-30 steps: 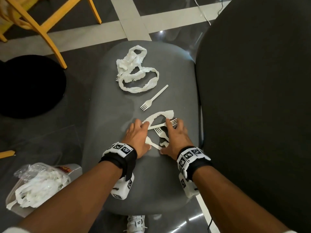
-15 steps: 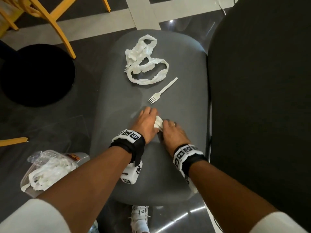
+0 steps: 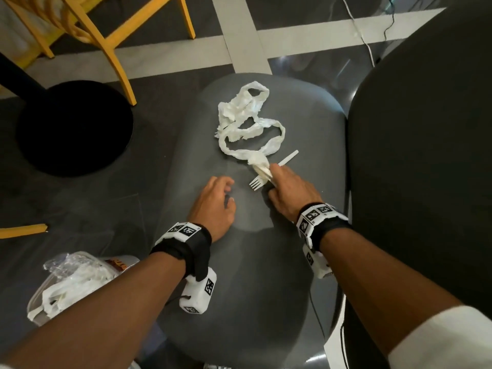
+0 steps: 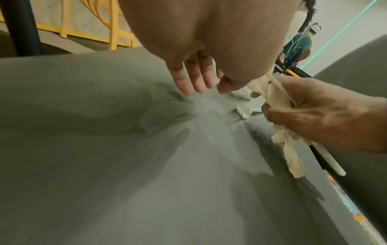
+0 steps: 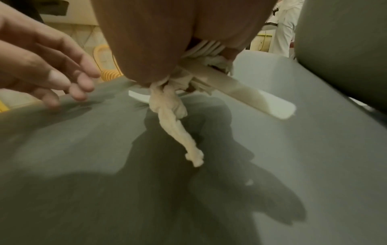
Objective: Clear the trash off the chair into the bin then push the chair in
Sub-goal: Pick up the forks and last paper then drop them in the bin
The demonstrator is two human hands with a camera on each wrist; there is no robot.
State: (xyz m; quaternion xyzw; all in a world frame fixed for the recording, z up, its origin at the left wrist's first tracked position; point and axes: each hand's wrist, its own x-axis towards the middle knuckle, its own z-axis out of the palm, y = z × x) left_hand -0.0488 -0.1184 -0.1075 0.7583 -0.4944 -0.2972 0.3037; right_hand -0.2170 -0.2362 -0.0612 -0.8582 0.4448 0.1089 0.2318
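Your right hand [image 3: 286,191], already clutching a bundle of forks and tissue [image 5: 176,106], sits right over the loose fork [image 3: 269,174] on the chair seat [image 3: 253,275], its handle running up toward the tissue strip [image 3: 247,126], while your left hand [image 3: 213,206] rests empty, fingers relaxed, just beside the tines.

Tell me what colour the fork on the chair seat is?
White; the small plastic fork shows best in the head view.

We see dim, warm indoor light. Glare streaks on glossy floor [image 3: 300,63]. Soft multiple shadows on chair seat [image 5: 220,190] beneath hands. Wrist views motion-blurred, grainy; head view sharper, edges bowed by wide lens.
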